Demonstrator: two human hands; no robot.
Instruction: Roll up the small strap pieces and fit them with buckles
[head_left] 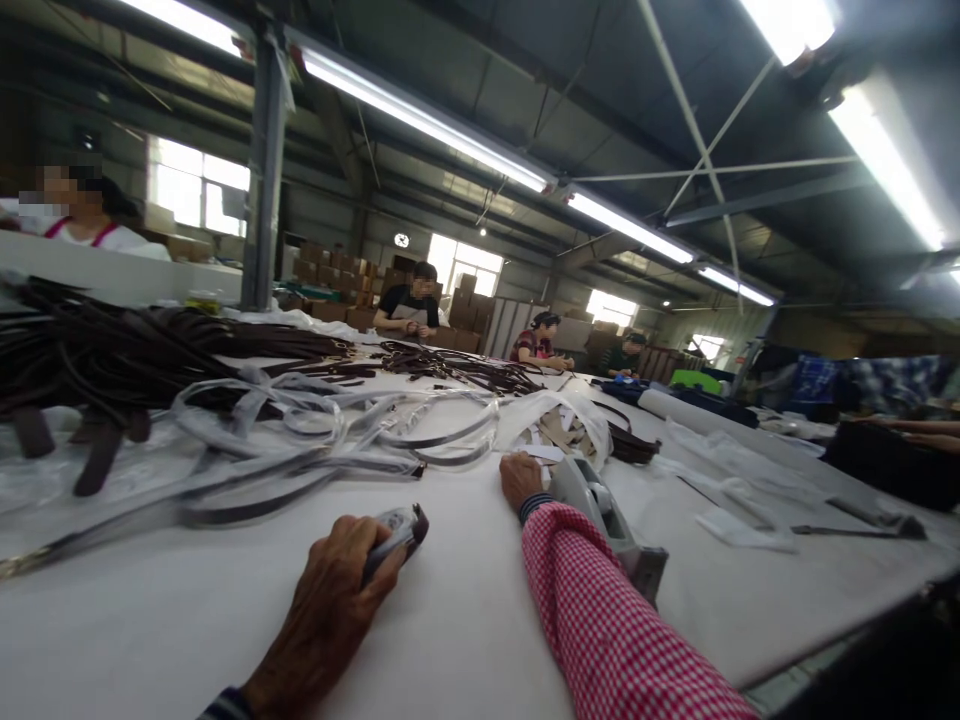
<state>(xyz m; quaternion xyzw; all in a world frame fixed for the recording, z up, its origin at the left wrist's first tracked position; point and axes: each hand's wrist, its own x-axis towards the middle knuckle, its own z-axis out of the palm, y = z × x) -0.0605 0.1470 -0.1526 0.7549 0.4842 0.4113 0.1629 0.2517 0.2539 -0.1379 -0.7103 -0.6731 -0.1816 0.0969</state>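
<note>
grey dark-ended object (394,533) in left hand (334,580), any markings illegible

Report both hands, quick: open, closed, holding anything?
Left hand: closed on a grey, dark-ended object.
Right hand: beside the tape dispenser; cannot tell if open, closed or holding anything.

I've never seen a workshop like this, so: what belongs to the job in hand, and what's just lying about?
Likely in the job:
grey object in the left hand
tape dispenser beside the right hand
perhaps the plastic-wrapped straps

Apparently just lying about:
loose plastic at picture right
stacked boxes behind
</note>
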